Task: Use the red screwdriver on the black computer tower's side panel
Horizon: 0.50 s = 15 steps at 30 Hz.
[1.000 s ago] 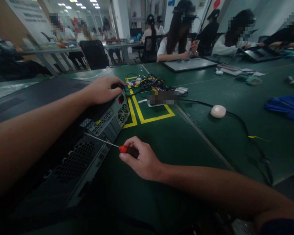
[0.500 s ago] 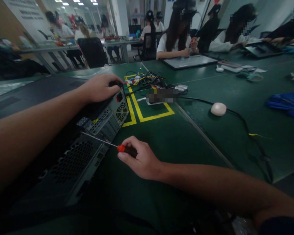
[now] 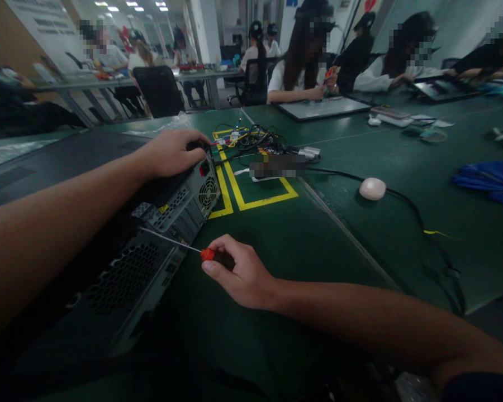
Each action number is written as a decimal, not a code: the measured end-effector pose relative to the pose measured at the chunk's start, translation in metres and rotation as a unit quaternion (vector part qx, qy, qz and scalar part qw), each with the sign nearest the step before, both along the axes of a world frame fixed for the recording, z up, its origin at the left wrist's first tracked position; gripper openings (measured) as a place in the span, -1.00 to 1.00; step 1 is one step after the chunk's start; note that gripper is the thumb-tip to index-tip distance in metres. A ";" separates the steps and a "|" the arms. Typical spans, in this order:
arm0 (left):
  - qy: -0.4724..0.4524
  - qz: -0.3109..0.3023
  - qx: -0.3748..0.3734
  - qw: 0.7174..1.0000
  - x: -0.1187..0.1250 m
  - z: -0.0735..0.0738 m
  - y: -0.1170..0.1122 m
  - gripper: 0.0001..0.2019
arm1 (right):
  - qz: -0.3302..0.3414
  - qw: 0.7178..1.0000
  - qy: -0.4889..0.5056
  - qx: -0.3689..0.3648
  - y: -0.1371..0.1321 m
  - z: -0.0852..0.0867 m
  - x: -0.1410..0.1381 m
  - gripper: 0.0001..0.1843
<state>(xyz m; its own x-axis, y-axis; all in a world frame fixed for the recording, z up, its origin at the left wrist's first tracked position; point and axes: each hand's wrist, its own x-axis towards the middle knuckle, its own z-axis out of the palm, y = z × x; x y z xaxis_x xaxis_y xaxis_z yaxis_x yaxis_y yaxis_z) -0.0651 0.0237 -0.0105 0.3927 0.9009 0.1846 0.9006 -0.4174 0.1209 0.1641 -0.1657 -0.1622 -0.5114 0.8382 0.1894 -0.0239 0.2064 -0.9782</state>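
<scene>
A black desktop computer case (image 3: 180, 209) lies on the table at left, its rear panel with a fan grille and slots facing me. My left hand (image 3: 174, 152) grips its upper rear corner, fingers curled over the far edge and thumb along the top. Fingers closed around the dark handle, my right hand (image 3: 243, 273) holds a screwdriver (image 3: 207, 254) with a red collar. Its long thin shaft points left, and the tip touches or nearly touches the rear panel's edge by a small perforated metal piece (image 3: 145, 211). Whether it sits in a screw cannot be made out.
Tangled cables (image 3: 260, 137) lie beyond the case, near yellow tape (image 3: 268, 201) on the green table (image 3: 318, 257). A pale rounded mouse-like object (image 3: 372, 188) sits by a black cable (image 3: 419, 215). Blue cloth (image 3: 486, 180) lies at right. Across the table, a person works over a flat panel (image 3: 324, 106).
The view has shifted very slightly. Both hands, the screwdriver and the case keep nearly the same places.
</scene>
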 end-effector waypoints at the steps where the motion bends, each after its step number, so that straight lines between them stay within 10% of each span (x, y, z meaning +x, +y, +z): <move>1: -0.002 0.001 -0.001 1.000 0.000 0.000 0.000 -0.27 | 0.000 1.000 -0.001 0.004 0.000 0.000 0.000 -0.58; 15: 0.009 0.008 -0.017 1.000 0.007 0.007 -0.010 -0.25 | -0.007 0.998 -0.032 0.058 0.001 -0.004 0.002 -0.66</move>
